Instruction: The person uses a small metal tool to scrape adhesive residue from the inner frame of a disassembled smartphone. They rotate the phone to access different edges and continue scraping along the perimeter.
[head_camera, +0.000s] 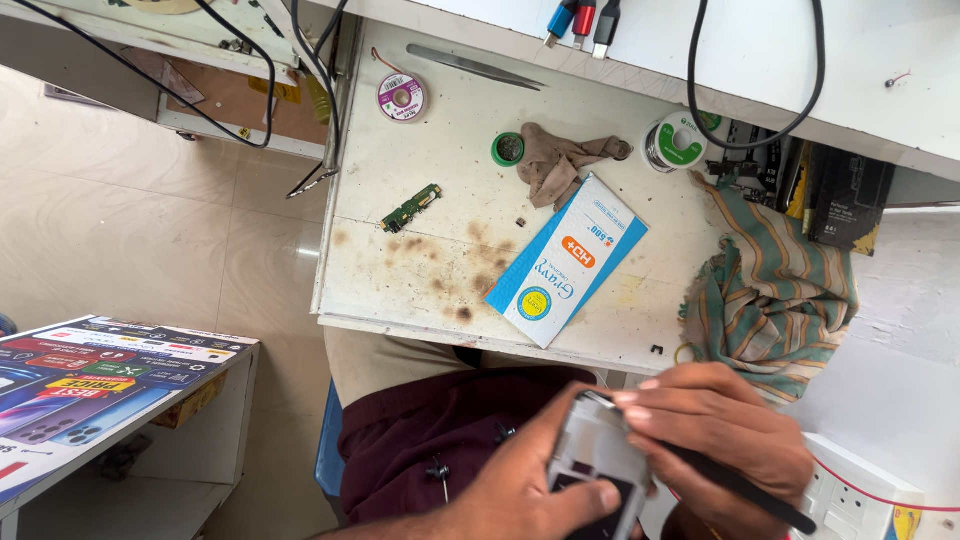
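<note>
**Kid:** Fingers (590, 497) of the left hand (520, 490) wrap around a phone (598, 462). Where is it?

**Pal:** It is low down, over the lap, just in front of the desk (440, 200) edge. The thumb lies across its front. It looks grey and white, with a dark window low on it.

**Kid:** And the right hand (720, 435)?

**Pal:** It pinches a thin black tool (740, 487). The tip touches the top edge of the phone. The long end sticks out to the right, past the hand.

**Kid:** So both hands are closed?

**Pal:** Yes. One grips the phone, one grips the tool.

**Kid:** What sits on the desk?

**Pal:** A long white and blue box (568, 262) lies tilted in the middle. A small green board (411, 208) lies to its left. A brown rag (560, 160) sits above the box, touching a little green tub (508, 149). A wire spool (675, 142) is to the right of the rag. Another spool (401, 96) is up near the left. Long tweezers (472, 66) lie at the back. A striped cloth (775, 285) hangs off the right side.

**Kid:** And down by the floor?

**Pal:** A white shelf (110, 375) with a bright poster stands on the left.
</note>
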